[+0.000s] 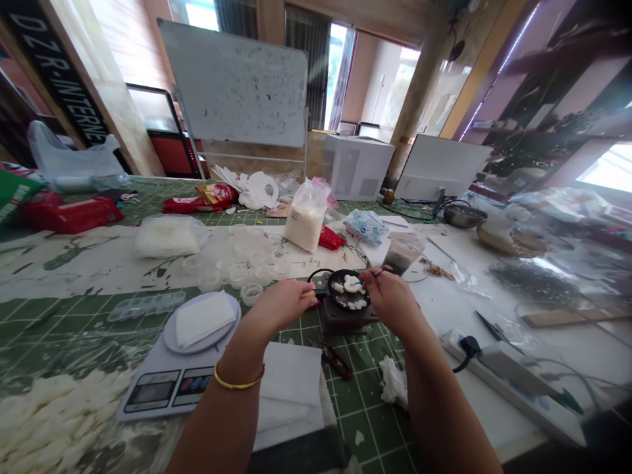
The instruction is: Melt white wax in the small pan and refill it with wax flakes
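A small black pan (340, 301) with several white chunks in it sits on a dark little stove (345, 317) at the table's middle. My left hand (284, 304) is closed round the pan's handle at its left side. My right hand (390, 296) is closed in a pinch on a thin stick, whose tip reaches into the white pieces (351, 284). A gold bangle (237, 382) circles my left wrist.
A kitchen scale (170, 385) carrying a plate and folded tissue stands front left, beside white flakes (44, 415). Several clear little cups (237, 260), a bag of white grains (305, 220), a power strip (513, 388), crumpled tissue (394, 383) and red-handled scissors (338, 361) surround the stove.
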Action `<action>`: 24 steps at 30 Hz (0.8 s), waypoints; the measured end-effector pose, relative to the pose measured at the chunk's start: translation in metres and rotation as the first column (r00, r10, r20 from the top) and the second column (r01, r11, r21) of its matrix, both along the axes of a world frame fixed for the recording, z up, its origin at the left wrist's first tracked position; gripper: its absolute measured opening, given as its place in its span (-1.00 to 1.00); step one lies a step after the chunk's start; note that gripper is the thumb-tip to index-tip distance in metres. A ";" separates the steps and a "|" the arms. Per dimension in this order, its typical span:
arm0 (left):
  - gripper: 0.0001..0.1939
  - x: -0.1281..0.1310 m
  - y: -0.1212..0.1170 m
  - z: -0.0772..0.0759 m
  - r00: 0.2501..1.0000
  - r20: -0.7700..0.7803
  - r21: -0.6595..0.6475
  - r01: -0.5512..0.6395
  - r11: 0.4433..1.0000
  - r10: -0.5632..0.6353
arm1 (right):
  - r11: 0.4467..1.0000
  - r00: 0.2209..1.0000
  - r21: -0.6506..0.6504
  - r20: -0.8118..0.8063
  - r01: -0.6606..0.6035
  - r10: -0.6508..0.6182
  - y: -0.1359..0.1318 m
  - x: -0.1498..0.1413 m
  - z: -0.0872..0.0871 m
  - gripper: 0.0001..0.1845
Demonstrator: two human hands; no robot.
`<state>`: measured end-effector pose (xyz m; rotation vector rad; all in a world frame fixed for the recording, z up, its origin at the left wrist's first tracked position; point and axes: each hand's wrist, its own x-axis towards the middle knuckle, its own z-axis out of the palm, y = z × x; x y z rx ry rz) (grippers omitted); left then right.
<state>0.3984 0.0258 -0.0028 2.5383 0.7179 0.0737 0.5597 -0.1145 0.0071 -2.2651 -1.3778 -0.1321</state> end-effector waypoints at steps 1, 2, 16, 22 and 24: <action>-0.68 0.000 0.000 0.000 1.000 -0.005 0.002 -0.003 1.000 0.003 | 1.000 1.000 -0.007 0.001 0.007 -0.007 -0.001 0.000 0.001 -0.61; -0.68 0.000 -0.001 0.000 1.000 -0.012 0.000 -0.008 1.000 0.008 | 1.000 1.000 -0.014 -0.008 -0.003 0.003 -0.001 -0.001 0.001 -0.60; -0.67 0.000 -0.001 0.002 1.000 -0.024 -0.013 0.000 1.000 0.000 | 0.999 0.997 0.016 -0.069 -0.036 0.037 -0.002 -0.002 0.002 -0.64; -0.67 0.000 -0.002 0.004 0.999 -0.044 0.003 -0.019 1.000 0.020 | 0.999 0.998 -0.011 -0.053 -0.036 0.035 -0.004 -0.001 0.003 -0.63; -0.66 0.000 -0.002 0.004 0.999 -0.038 -0.001 -0.015 1.000 0.015 | 0.998 0.993 0.013 -0.094 -0.065 0.066 -0.003 -0.002 0.003 -0.64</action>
